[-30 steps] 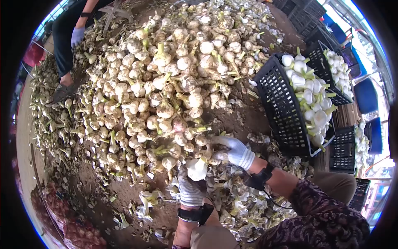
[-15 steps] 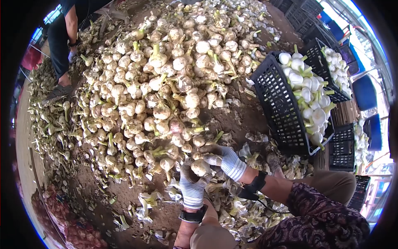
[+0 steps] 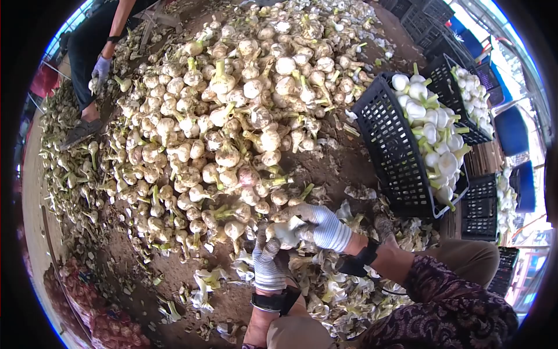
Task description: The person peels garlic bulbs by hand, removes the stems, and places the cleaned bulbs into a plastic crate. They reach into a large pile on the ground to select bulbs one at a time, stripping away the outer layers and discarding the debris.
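Both my hands wear striped white gloves and meet on one garlic bulb (image 3: pixel 286 231) at the near edge of a big heap of unpeeled garlic (image 3: pixel 232 110). My left hand (image 3: pixel 267 262) holds the bulb from below. My right hand (image 3: pixel 322 225) grips it from the right side, fingers on its skin. Torn white skins and stalks (image 3: pixel 331 291) lie under my wrists.
A tilted black crate (image 3: pixel 395 151) full of cleaned white bulbs stands to the right, with more black crates (image 3: pixel 482 209) behind it. Another person (image 3: pixel 96 70) in a glove works at the heap's far left. Red mesh sacks (image 3: pixel 110 326) lie at lower left.
My right hand drew back from the heap and closed onto the bulb held by my left hand. The person at far left moved a gloved hand down to the pile.
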